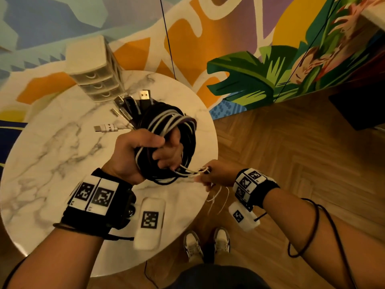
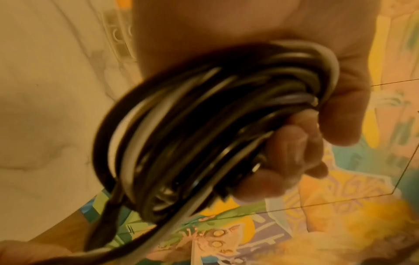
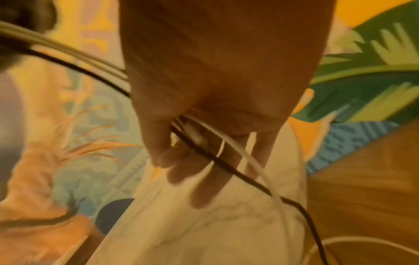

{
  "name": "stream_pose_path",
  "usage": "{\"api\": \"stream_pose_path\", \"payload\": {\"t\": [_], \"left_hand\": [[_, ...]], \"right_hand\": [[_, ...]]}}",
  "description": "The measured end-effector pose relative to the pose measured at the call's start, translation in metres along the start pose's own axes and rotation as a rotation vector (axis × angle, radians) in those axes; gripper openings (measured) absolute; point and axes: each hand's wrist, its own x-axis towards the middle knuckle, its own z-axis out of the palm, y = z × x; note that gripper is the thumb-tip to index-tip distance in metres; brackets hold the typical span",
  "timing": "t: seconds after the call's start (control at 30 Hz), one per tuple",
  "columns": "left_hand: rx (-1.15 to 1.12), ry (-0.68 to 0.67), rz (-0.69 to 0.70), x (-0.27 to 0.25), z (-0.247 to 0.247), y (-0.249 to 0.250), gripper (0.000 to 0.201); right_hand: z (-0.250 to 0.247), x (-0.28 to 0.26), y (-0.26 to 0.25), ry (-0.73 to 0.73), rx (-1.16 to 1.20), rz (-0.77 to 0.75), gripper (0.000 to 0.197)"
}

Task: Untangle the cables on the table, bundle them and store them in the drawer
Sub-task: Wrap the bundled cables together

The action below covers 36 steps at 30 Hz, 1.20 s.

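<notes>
A painted mural (image 1: 260, 65) in orange, green and blue covers the wall behind a round white marble desk (image 1: 52, 155) that stands on a herringbone wood floor (image 1: 291, 147). At the far edge of the desk is a small beige drawer unit (image 1: 93, 69) with three drawers, all closed. Above the desk, the left hand (image 1: 145, 155) is closed around a coil of black and white cables (image 1: 175, 130), with its fingers through the loops. Several plugs (image 1: 125, 109) stick out from the coil toward the drawer unit; one white plug has printed letters, but only "RA" can be read. The right hand (image 1: 212, 176) pinches thin white cable ends (image 1: 193, 172) at the near side of the coil
</notes>
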Motion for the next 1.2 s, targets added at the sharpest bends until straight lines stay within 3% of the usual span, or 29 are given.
{"api": "stream_pose_path", "payload": {"t": [0.2, 0.33, 0.47, 0.53, 0.73, 0.9, 1.1, 1.2], "left_hand": [[0.003, -0.078, 0.041, -0.004, 0.011, 0.003, 0.026], [-0.094, -0.099, 0.051, -0.004, 0.012, 0.005, 0.024], [-0.080, -0.184, -0.034, -0.011, 0.013, 0.000, 0.023], [-0.022, -0.193, -0.116, -0.015, 0.012, -0.005, 0.025], [0.334, -0.010, -0.354, -0.025, 0.000, -0.021, 0.018], [0.529, 0.184, -0.451, -0.028, -0.015, -0.037, 0.020], [0.724, 0.127, -0.441, -0.021, -0.020, -0.057, 0.029], [0.828, 0.128, -0.407, -0.019, -0.022, -0.063, 0.053]], "right_hand": [[0.012, 0.015, 0.024, 0.008, 0.127, 0.040, 0.029], [0.029, 0.022, 0.018, -0.010, -0.007, 0.070, 0.046], [0.009, 0.026, 0.009, 0.074, -0.086, 0.074, 0.021], [-0.014, 0.024, 0.002, 0.137, -0.097, 0.049, 0.033], [-0.081, 0.007, -0.038, 0.299, -0.281, 0.042, 0.019], [-0.105, -0.033, -0.066, 0.182, -0.395, -0.020, 0.032], [-0.093, -0.053, -0.095, 0.147, -0.334, -0.092, 0.026], [-0.086, -0.058, -0.103, 0.193, -0.309, -0.112, 0.029]]}}
